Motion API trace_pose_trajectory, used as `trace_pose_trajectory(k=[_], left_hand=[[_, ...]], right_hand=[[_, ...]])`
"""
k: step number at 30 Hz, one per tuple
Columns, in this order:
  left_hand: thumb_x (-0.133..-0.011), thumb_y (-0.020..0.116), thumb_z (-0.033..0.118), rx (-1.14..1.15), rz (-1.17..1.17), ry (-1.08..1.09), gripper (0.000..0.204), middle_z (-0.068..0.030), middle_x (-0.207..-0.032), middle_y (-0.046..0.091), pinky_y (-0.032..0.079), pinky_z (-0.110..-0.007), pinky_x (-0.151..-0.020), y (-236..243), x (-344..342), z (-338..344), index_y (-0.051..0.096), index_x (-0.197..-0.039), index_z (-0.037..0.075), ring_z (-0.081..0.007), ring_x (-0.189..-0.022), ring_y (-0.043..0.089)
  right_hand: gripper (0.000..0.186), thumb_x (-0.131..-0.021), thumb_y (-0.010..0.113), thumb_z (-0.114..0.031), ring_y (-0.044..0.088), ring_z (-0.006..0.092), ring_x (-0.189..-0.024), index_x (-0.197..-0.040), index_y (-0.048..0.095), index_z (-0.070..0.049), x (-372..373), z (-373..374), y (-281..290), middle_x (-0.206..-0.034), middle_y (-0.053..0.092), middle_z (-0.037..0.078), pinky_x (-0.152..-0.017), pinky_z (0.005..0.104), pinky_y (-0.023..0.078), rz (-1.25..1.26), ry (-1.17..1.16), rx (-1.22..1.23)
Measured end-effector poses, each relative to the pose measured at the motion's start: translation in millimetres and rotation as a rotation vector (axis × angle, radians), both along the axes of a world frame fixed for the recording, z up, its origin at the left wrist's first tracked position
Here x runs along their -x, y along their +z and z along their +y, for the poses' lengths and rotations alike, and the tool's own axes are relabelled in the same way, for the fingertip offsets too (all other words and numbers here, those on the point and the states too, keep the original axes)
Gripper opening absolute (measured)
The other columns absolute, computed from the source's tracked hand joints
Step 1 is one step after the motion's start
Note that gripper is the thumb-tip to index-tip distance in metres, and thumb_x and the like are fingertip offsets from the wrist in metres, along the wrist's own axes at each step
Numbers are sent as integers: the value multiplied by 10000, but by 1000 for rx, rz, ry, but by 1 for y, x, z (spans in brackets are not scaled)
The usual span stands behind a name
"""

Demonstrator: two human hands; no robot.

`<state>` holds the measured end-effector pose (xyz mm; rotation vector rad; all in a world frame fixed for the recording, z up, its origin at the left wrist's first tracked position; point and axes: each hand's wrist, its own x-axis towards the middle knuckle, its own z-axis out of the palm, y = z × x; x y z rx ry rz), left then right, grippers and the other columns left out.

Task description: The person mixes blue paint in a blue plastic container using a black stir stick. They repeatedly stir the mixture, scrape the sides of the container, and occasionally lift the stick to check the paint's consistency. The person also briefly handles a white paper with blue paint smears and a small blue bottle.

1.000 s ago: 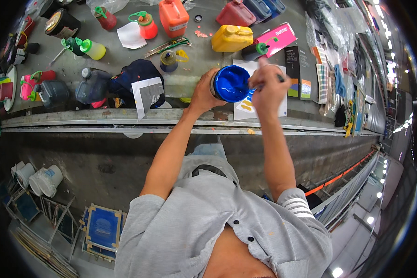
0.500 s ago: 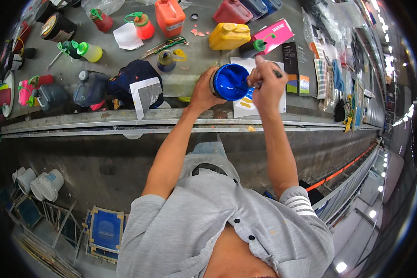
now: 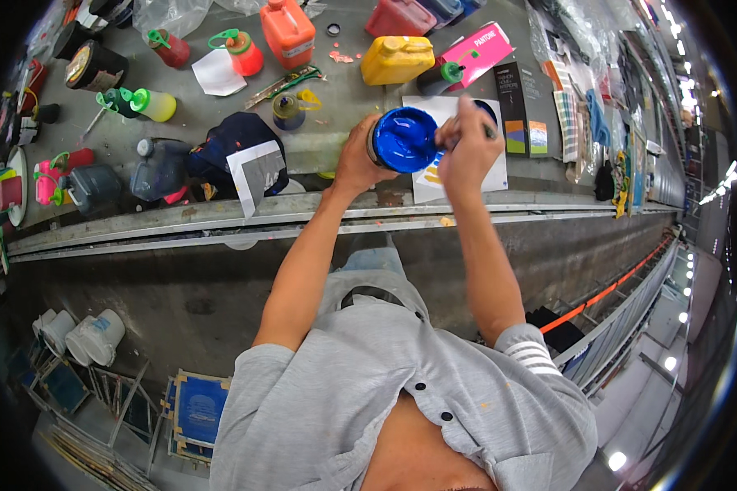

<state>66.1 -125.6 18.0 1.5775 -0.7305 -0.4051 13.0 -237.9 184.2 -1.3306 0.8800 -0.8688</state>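
Presently: tub (image 3: pixel 402 110) of blue paint (image 3: pixel 403 142), twelve o'clock; left hand (image 3: pixel 359 160), gripping tub's nine-o'clock side; right hand (image 3: pixel 469 152), at tub's three, closed on seemingly a dark stirrer (image 3: pixel 490 131). Hazard: over-brisk stirring could slop paint onto white sheet (image 3: pixel 487 177), tub's four o'clock.

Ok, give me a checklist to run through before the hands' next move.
1. Left hand gripping the paint container by its side: ok.
2. Container open, blue paint visible inside: ok.
3. Right hand closed around the dark tool: ok.
4. Tool's lower end in the paint: cannot tell, the right hand hides much of it.
5. White paper free of marks: not ok, yellowish marks show.
6. Container's base resting on the worktable: cannot tell, hidden from above.
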Motion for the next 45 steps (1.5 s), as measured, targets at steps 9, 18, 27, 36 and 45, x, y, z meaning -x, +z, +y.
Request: trace_pose_trajectory(k=[9,18,27,36,45], left_hand=[[-450,957,117,35,-23,19,1064,-164,-1334,584,448,-430,-1074,-7,-3,0,462,-1390,65,-361,-1259,545],[-434,962,126,5,-31,77,1086,-157,-1340,573,437,-439,-1080,-4,2,0,454,-1392,76,-368,-1263,535],[-452,953,119,-38,-165,0,1057,-140,-1337,584,430,-424,-1094,-26,-11,2,471,-1392,88,-348,-1279,527],[-473,986,197,72,30,212,1142,-214,-1417,495,386,-424,-1128,9,16,8,396,-1430,-1,-352,-1323,491],[-446,962,107,26,53,168,1077,-153,-1322,570,429,-420,-1076,-10,8,-1,444,-1387,42,-340,-1254,538]], right_hand=[[381,-936,650,-113,465,130,-443,-602,474,-67,16,13,4,-513,469,49,-482,290,363,-106,233,44],[404,-949,653,-102,428,114,-461,-605,443,-79,15,7,7,-553,451,19,-475,291,383,-246,99,87],[276,-796,734,-86,436,144,-498,-666,499,-24,-25,-6,13,-665,535,34,-523,281,378,-65,1240,371],[201,-972,573,-85,511,158,-474,-782,540,-26,-33,-39,26,-610,556,88,-433,287,382,-553,534,144],[288,-823,697,-68,464,112,-469,-613,501,-48,-27,-55,52,-551,494,39,-452,287,364,-290,789,-103]])
